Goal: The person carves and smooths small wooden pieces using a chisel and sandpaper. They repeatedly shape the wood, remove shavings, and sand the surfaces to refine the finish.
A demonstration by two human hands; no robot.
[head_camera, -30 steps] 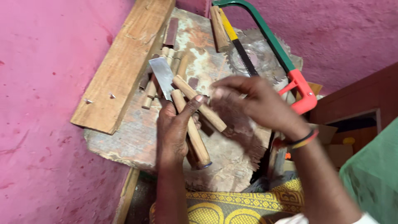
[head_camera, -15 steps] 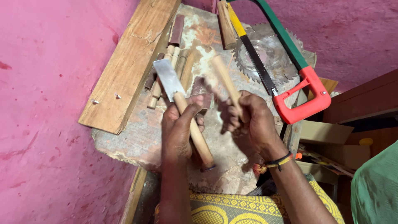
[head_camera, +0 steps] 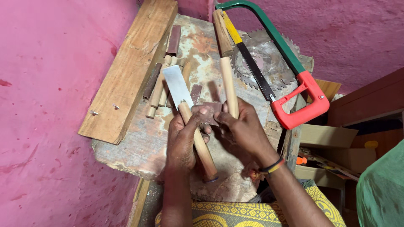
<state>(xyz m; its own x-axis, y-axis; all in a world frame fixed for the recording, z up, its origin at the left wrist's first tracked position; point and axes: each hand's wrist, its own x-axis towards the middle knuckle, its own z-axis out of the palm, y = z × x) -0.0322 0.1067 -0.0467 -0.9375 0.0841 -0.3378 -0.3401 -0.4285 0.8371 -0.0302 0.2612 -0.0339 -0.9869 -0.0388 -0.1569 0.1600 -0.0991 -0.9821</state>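
Two hands grip: left hand (head_camera: 182, 141) chisel (head_camera: 189, 122), right hand (head_camera: 244, 128) dowel (head_camera: 229, 84) (upright).

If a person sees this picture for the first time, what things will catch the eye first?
First, the two hands at the centre: the left hand holds a chisel with a wooden handle, and the right hand holds a wooden stick upright. Next, the hacksaw with its green frame and red handle lies at the upper right, over a round saw blade. Pink walls surround the worn bench.

Even, bright diffuse light, sharp focus throughout; soft shadows beneath the hands on the worn bench (head_camera: 139, 143), mild sheen on the chisel blade (head_camera: 176, 86), slight wide-angle stretch toward frame edges.
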